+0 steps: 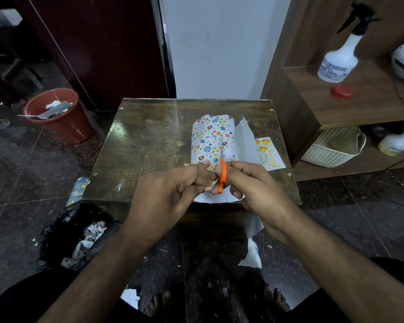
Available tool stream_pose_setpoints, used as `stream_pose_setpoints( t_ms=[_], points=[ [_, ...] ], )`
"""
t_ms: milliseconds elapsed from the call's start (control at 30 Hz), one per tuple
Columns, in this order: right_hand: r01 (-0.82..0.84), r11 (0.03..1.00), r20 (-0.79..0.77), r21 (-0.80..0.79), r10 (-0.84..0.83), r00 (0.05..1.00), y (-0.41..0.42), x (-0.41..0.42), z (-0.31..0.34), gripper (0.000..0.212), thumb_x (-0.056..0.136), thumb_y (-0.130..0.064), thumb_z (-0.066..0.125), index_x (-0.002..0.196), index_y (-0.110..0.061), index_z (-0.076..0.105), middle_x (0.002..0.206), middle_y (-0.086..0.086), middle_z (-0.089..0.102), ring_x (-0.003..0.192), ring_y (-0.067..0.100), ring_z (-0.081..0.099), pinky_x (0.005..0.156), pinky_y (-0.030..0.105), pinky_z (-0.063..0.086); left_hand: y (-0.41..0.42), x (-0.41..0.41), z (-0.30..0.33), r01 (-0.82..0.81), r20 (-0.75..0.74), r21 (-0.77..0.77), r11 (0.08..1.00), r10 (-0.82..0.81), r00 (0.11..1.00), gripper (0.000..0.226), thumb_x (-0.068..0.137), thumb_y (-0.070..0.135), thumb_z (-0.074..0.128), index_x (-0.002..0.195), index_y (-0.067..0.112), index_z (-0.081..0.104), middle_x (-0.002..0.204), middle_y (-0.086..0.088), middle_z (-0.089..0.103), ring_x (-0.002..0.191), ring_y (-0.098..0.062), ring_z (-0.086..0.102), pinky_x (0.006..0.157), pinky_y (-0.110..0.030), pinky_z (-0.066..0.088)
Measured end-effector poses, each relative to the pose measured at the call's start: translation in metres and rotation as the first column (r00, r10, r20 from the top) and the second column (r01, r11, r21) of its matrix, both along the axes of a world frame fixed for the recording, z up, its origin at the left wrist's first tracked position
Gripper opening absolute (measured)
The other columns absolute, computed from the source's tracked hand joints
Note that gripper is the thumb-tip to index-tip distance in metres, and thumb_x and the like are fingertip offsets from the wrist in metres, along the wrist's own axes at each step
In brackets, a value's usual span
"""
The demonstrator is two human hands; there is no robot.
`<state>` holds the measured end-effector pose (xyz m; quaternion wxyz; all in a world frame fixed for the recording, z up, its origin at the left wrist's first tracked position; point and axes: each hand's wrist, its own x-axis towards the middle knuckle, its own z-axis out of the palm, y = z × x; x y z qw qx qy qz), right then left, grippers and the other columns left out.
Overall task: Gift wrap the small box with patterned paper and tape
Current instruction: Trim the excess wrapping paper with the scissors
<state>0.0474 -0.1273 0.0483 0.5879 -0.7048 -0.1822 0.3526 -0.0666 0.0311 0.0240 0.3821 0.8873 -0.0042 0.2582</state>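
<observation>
The small box (211,138) lies on the dark table (145,145), covered by patterned paper with coloured eggs and hearts. A white flap of that paper (244,141) stands up along its right side. My right hand (250,185) grips orange-handled scissors (222,176), whose thin blades point away over the box. My left hand (170,190) pinches something small and pale beside the scissor handles, at the near edge of the paper; what it is cannot be made out. A strip of clear tape (120,184) is stuck to the table's front left.
A birthday card (269,152) lies right of the box. A red bin (56,113) with scraps stands at the left, a black bag (75,231) of paper waste by the table's front. Shelves at the right hold a spray bottle (338,59) and a white basket (334,148).
</observation>
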Motion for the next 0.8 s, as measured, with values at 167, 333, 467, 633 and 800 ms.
stream_pose_setpoints(
  t_ms=[167, 333, 467, 633, 800],
  points=[
    [0.0, 1.0, 0.004, -0.002, 0.0, 1.0, 0.0, 0.0005, 0.0014, 0.032, 0.103, -0.032, 0.059, 0.076, -0.019, 0.071, 0.067, -0.008, 0.068, 0.055, -0.001, 0.047, 0.045, 0.007, 0.031, 0.0016, 0.0022, -0.0007, 0.024, 0.0, 0.008, 1.0, -0.024, 1.0, 0.005, 0.092, 0.016, 0.073, 0.089, 0.02, 0.074, 0.111, 0.013, 0.078, 0.125, -0.005, 0.064, 0.11, -0.034, 0.05],
    [0.006, 1.0, 0.012, -0.014, -0.006, 1.0, 0.0022, 0.0004, 0.0001, 0.031, 0.103, -0.03, 0.059, 0.076, -0.022, 0.072, 0.068, -0.008, 0.069, 0.054, -0.002, 0.049, 0.045, 0.006, 0.032, 0.0046, 0.0055, -0.0012, 0.017, 0.014, 0.08, 0.997, -0.019, 1.0, 0.012, 0.092, 0.024, 0.069, 0.09, 0.015, 0.078, 0.11, 0.016, 0.077, 0.127, -0.004, 0.062, 0.12, -0.032, 0.036],
    [0.02, 1.0, 0.006, -0.008, -0.02, 1.0, 0.0014, 0.0013, -0.0008, 0.033, 0.103, -0.035, 0.059, 0.076, -0.021, 0.073, 0.074, -0.006, 0.069, 0.057, 0.001, 0.044, 0.046, 0.007, 0.032, 0.0041, 0.0057, 0.0008, -0.013, 0.018, 0.13, 0.991, 0.011, 1.0, 0.007, 0.087, 0.018, 0.076, 0.082, 0.014, 0.076, 0.105, 0.019, 0.077, 0.13, -0.006, 0.059, 0.12, -0.036, 0.03],
    [0.011, 1.0, 0.021, -0.009, -0.011, 1.0, 0.0016, 0.0022, 0.0012, 0.033, 0.103, -0.028, 0.059, 0.074, -0.018, 0.07, 0.064, -0.011, 0.063, 0.054, -0.003, 0.052, 0.046, 0.005, 0.035, 0.0044, 0.0056, 0.0019, -0.014, 0.014, 0.127, 0.992, 0.013, 1.0, 0.005, 0.086, 0.019, 0.078, 0.081, 0.018, 0.077, 0.106, 0.021, 0.076, 0.13, -0.006, 0.058, 0.12, -0.037, 0.029],
    [0.026, 1.0, 0.027, 0.017, -0.027, 0.999, 0.0025, 0.0014, 0.001, 0.035, 0.102, -0.031, 0.061, 0.07, -0.022, 0.071, 0.074, -0.003, 0.066, 0.054, -0.002, 0.048, 0.046, 0.006, 0.032, 0.0053, 0.0055, 0.0007, 0.006, 0.007, 0.13, 0.991, -0.007, 1.0, 0.016, 0.089, 0.028, 0.072, 0.081, 0.015, 0.076, 0.106, 0.022, 0.076, 0.13, -0.005, 0.058, 0.121, -0.036, 0.028]
  ],
)
